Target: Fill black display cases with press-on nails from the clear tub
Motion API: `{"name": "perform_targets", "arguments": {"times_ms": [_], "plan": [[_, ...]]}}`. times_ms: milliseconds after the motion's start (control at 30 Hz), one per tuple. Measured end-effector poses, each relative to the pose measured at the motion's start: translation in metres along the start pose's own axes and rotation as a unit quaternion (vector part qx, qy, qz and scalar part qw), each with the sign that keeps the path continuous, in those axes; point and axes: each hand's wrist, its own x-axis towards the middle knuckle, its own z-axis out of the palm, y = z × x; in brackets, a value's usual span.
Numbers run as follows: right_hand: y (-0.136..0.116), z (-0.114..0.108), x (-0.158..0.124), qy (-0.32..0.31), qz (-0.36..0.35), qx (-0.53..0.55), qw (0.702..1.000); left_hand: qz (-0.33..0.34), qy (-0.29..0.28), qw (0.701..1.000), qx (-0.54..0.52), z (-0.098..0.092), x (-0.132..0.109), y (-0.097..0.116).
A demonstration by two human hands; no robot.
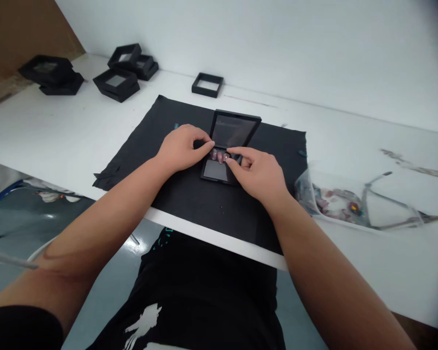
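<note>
A black display frame (219,172) lies hinged open on a black cloth, its clear-windowed lid (231,130) tilted up at the back. Across its lower half, near the hinge, sits a row of several small glossy pinkish pieces (219,157) that look like false nails. My left hand (184,148) has thumb and forefinger closed together at the frame's left edge by the hinge; what is between the tips is hidden. Thumb and forefinger of my right hand (257,170) close around the rightmost pinkish piece (226,156); its other fingers are curled.
The black cloth (193,194) covers part of a white table (76,141). Black frames (117,82) stand stacked at the back left, with a single frame (207,85) near the wall. A clear plastic tub (336,201) of small pieces and a pair of glasses (394,226) are at right.
</note>
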Motion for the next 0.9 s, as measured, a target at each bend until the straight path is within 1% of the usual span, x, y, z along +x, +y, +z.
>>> {"name": "perform_targets", "arguments": {"times_ms": [133, 233, 467, 700, 900], "plan": [[0.002, 0.0, -0.001, -0.003, -0.003, 0.009, 1.0, 0.023, -0.002, 1.0, -0.01, 0.0, 0.0, -0.002], [0.003, -0.001, -0.001, -0.004, -0.005, 0.015, 1.0, 0.049, -0.02, 0.998, -0.019, -0.001, -0.001, -0.002], [0.003, -0.001, -0.002, -0.009, -0.007, 0.021, 1.0, 0.075, -0.048, 0.996, -0.011, -0.006, -0.001, -0.003], [0.003, -0.002, -0.001, -0.02, -0.006, 0.007, 1.0, 0.074, -0.068, 0.995, -0.01, -0.011, -0.002, -0.003], [0.0, -0.002, -0.002, -0.019, 0.015, 0.001, 1.0, 0.083, -0.074, 0.994, 0.001, -0.014, -0.003, -0.003]]}}
